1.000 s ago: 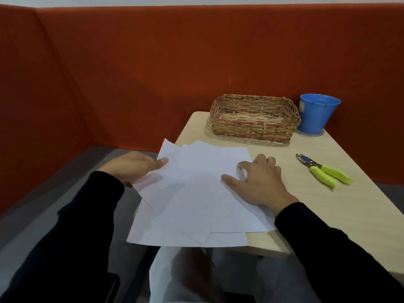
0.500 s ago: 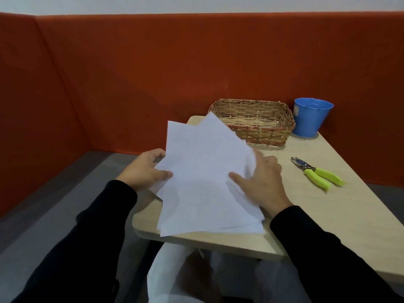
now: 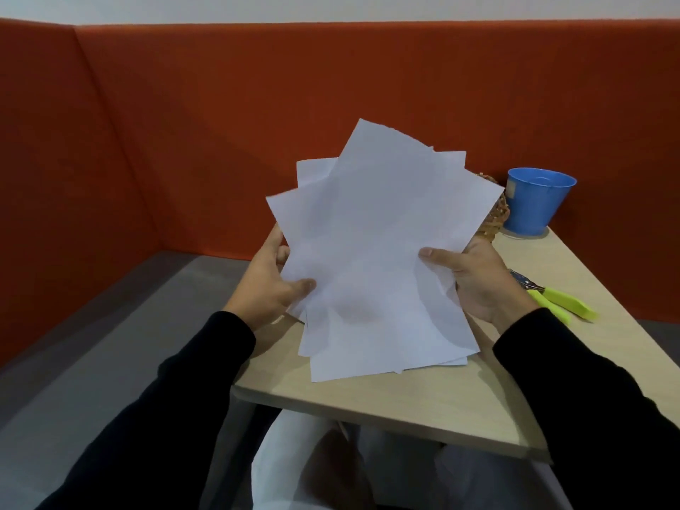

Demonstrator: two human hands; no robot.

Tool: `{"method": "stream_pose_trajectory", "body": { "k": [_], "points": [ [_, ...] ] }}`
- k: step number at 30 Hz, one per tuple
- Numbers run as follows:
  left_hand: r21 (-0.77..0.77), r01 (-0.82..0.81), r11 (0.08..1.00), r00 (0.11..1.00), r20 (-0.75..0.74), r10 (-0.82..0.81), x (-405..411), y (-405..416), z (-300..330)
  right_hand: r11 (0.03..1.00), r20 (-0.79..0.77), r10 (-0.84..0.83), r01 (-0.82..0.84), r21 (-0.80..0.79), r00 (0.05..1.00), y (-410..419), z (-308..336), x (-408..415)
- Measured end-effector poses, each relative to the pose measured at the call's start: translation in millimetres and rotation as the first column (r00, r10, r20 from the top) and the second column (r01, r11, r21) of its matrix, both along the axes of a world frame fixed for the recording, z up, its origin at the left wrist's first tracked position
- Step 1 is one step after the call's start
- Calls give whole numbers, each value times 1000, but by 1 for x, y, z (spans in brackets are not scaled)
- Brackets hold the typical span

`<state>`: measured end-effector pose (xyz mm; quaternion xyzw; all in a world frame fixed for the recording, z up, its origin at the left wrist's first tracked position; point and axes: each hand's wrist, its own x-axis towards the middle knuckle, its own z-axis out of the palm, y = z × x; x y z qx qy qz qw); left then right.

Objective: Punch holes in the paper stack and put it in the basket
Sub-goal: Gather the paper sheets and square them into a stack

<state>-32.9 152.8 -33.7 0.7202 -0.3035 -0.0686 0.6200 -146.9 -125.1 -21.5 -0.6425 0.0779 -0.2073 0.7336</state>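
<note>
A loose, fanned stack of white paper sheets [image 3: 375, 252] is held tilted up above the beige table [image 3: 423, 399]. My left hand [image 3: 270, 285] grips its left edge, thumb on the front. My right hand [image 3: 474, 277] grips its right edge, thumb over the sheets. The wicker basket [image 3: 495, 219] stands behind the paper; only a small part of its right end shows. A hole punch with lime-green handles [image 3: 555, 300] lies on the table just right of my right hand, partly hidden by it.
A blue bucket [image 3: 533, 202] stands at the table's far right corner beside the basket. Orange padded walls enclose the back and left. Grey floor lies to the left of the table. My lap shows below the table's near edge.
The sheets lay spread flat on the table under my hands; both hands have gathered them and lifted them upright, so they now hide most of the basket.
</note>
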Motion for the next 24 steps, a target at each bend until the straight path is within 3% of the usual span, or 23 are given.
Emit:
{"method": "stream_pose_trajectory", "body": {
  "k": [8, 12, 16, 19, 24],
  "points": [
    [-12, -140, 990, 987, 79, 140, 11, -30, 15, 993, 152, -54, 69, -98, 987, -11, 20, 8],
    [-160, -137, 978, 968, 187, 166, 28, -73, 41, 952, 254, -165, 221, -212, 953, -35, 43, 21],
    [-280, -71, 957, 958, 250, 144, 52, -106, 61, 914, 308, -271, 345, -215, 912, -61, 60, 35],
    [-215, -78, 974, 959, 252, 132, 61, -119, 64, 915, 290, -280, 346, -209, 915, -70, 58, 35],
    [26, -134, 991, 952, 279, 122, 52, -113, 48, 930, 231, -212, 268, -251, 950, -69, 31, 17]
  ]
}}
